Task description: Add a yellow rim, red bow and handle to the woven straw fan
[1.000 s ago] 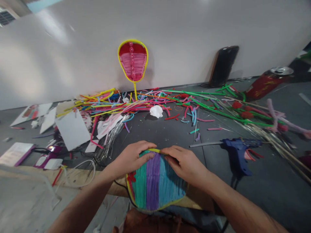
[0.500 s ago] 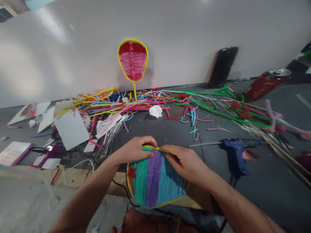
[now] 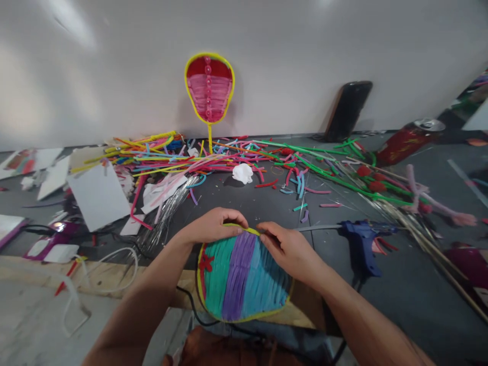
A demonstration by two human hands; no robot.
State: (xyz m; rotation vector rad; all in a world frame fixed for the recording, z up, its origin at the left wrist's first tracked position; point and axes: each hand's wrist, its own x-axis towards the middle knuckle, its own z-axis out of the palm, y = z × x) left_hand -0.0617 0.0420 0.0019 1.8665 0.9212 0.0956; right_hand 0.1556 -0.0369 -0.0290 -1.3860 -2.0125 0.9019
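A rounded panel (image 3: pixel 239 277) faced with green, purple and blue pipe cleaners is tilted at the table's front edge, a red flower shape at its left. Yellow pipe cleaner edging (image 3: pixel 256 232) runs round its rim. My left hand (image 3: pixel 217 226) is closed on the upper left of the rim, thumb over the front face. At the top, right of the purple stripe, my right hand (image 3: pixel 284 249) pinches the yellow edging. A finished-looking pink and red fan (image 3: pixel 199 91) with a yellow border and stem leans upright against the white wall behind.
Loose pipe cleaners (image 3: pixel 171 160) spread along the wall. A blue glue gun (image 3: pixel 360 246) lies right of my hands. Farther back stand a phone (image 3: pixel 348 112) and a tilted red can (image 3: pixel 407 142). White cards (image 3: pixel 99 197) and a purple device (image 3: pixel 53 239) with cables lie left.
My right hand has shifted slightly left along the top rim, and less of the yellow edging shows beneath its fingers. My left hand keeps its hold; the view has moved a little.
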